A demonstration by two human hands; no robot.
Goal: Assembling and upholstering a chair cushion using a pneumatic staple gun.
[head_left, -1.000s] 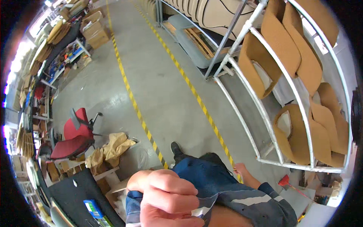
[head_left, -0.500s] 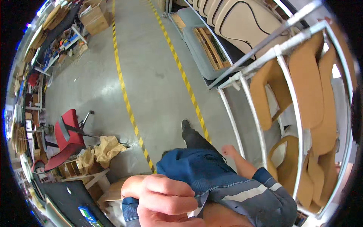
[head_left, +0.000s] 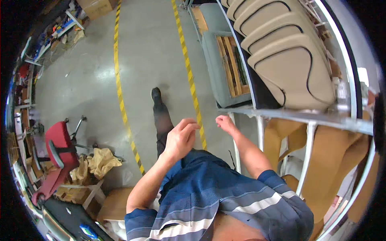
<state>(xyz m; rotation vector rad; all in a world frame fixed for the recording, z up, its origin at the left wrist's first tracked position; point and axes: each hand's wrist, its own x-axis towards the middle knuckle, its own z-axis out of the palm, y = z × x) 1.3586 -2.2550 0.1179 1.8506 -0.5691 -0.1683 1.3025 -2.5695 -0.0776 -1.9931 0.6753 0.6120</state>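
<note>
My left hand [head_left: 183, 137] is raised in front of my body, its fingers curled in loosely, and nothing shows in it. To its right, my right hand [head_left: 226, 123] is closed with the fingers bent in, and no object is visible in it either. Both hands hang in the air over the grey floor and touch nothing. The right one is nearest to the white metal rack [head_left: 261, 134]. Below them one leg in dark trousers steps forward, with a black shoe [head_left: 156, 94] on the floor.
Brown curved panels [head_left: 327, 160] fill the white rack on the right. Beyond it stand beige padded seat shells [head_left: 291, 72] and grey cushioned panels [head_left: 219, 52]. On the left are a red office chair [head_left: 60, 140], crumpled brown paper [head_left: 102, 162] and a cardboard box [head_left: 96, 8]. Yellow-black tape [head_left: 119, 88] lines the floor.
My left hand has swung forward, away from my chest. My right hand has moved forward and left. I have advanced along the aisle, so the chair and racks sit nearer, and a foot steps ahead.
</note>
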